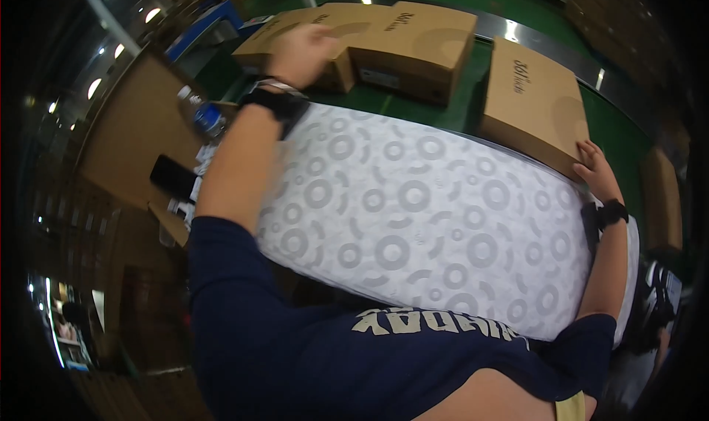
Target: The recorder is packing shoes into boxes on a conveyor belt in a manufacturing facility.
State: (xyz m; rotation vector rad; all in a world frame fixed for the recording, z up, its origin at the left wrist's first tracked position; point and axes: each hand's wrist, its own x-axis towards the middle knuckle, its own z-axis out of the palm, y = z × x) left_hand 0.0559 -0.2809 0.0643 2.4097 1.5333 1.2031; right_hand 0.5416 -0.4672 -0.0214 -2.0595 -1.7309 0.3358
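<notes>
My left hand (303,53), smeared by motion, is over the left cardboard boxes; whether it touches one cannot be told. My right hand (597,171) grips the near right corner of a brown cardboard box (535,100), its thumb on the near side and fingers at the end. Farther left lie a wide lidded box (413,40) and another cardboard box (341,70), partly hidden by my left hand. In front of me, between my arms, lies a stack of white paper sheets (413,221) printed with grey rings and arcs.
The boxes stand on a green conveyor belt (461,114) with a metal rail (509,29) along its far side. At left are a plastic bottle (209,118), a dark phone (173,177) and a brown board (133,129). Another cardboard box (661,199) stands at far right.
</notes>
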